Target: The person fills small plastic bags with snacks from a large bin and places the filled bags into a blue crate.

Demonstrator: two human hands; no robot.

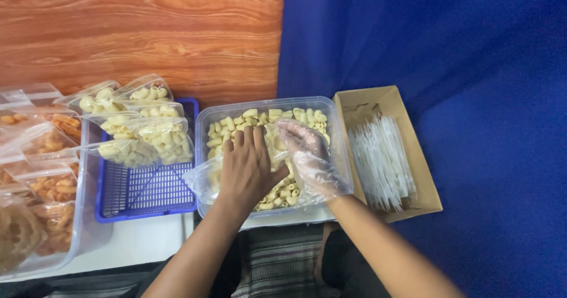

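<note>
A clear plastic tub (208, 119) of pale tube-shaped snacks sits in front of me. My left hand (248, 169), bare, holds a small clear bag (204, 180) open over the tub's near left side. My right hand (307, 156) wears a thin clear plastic glove and is cupped over the snacks (260, 116), its fingers closed on some of them next to the bag's mouth.
A blue mesh basket (144, 194) on the left holds several filled bags of pale snacks (144, 135). Further left a clear bin (88, 230) holds bagged orange snacks. A cardboard box (422, 180) of empty clear bags (381, 162) stands on the right. Behind are a wood panel and blue cloth.
</note>
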